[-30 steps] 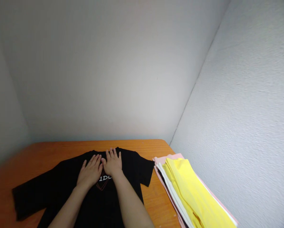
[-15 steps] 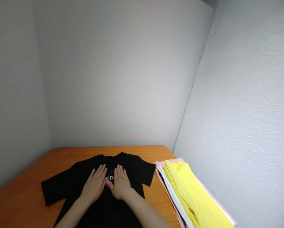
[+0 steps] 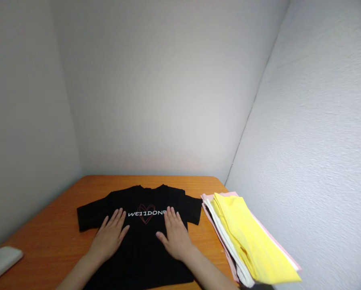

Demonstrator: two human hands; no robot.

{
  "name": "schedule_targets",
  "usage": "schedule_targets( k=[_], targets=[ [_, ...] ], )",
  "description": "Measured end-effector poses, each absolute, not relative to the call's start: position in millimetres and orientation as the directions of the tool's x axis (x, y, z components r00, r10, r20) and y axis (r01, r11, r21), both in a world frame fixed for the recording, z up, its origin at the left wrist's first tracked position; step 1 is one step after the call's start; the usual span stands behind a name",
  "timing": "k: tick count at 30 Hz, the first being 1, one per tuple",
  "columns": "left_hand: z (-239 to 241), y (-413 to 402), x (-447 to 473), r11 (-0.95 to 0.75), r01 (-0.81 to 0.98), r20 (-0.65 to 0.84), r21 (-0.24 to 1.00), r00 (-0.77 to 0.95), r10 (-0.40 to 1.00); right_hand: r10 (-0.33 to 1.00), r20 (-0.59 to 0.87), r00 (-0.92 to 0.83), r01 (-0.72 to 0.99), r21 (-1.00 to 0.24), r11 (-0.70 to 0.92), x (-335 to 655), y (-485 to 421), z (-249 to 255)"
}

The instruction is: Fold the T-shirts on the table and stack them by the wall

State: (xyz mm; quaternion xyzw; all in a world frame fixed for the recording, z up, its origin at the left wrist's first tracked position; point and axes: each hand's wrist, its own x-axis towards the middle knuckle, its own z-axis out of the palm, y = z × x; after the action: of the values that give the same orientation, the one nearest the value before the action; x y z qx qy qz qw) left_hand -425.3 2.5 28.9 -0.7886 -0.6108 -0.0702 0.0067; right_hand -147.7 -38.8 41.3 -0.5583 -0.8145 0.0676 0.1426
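Observation:
A black T-shirt point(image 3: 141, 245) lies spread flat on the table, its collar toward the back wall and both short sleeves out to the sides. White lettering and a red heart outline show on its chest. My left hand point(image 3: 109, 233) rests flat on the shirt's left part, fingers spread, just left of the lettering. On the other side, my right hand point(image 3: 177, 235) lies flat with its thumb out, its fingertips by the last letters. Neither hand grips the cloth. My forearms cover parts of the shirt's lower sides.
A stack of folded clothes point(image 3: 246, 237), yellow on top with white and pink below, lies at the right edge of the wooden table point(image 3: 53, 229). At the left front is a white object point(image 3: 3, 259), partly out of view. Walls stand behind and on both sides.
My hands have slid apart over the shirt's chest, uncovering the lettering and heart. The view has shifted, bringing in the shirt's bottom hem and the white object at the left.

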Motion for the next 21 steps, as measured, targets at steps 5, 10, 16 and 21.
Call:
schedule_targets(
  k=[5,10,16,21],
  targets=[
    [38.6,-47.4,-403.7,-0.271,0.960,0.102,0.063,0.264,0.959,0.868,0.131,-0.479,0.808,-0.322,0.494,-157.4,-87.2,38.3],
    [21.1,-69.1,-411.7,-0.120,0.986,0.062,0.116,0.114,0.992,0.908,0.093,-0.409,0.845,-0.338,0.415,-130.5,-107.4,33.8],
    [13.8,-73.9,-415.9,-0.111,0.990,0.106,0.089,0.102,0.989,0.938,0.117,-0.325,0.870,-0.352,0.345,-113.3,-114.8,28.8],
    [9.1,-71.9,-415.3,-0.165,0.984,0.114,0.066,0.157,0.981,0.951,0.018,-0.308,0.844,-0.457,0.282,-113.8,-109.4,38.7]
  ],
)
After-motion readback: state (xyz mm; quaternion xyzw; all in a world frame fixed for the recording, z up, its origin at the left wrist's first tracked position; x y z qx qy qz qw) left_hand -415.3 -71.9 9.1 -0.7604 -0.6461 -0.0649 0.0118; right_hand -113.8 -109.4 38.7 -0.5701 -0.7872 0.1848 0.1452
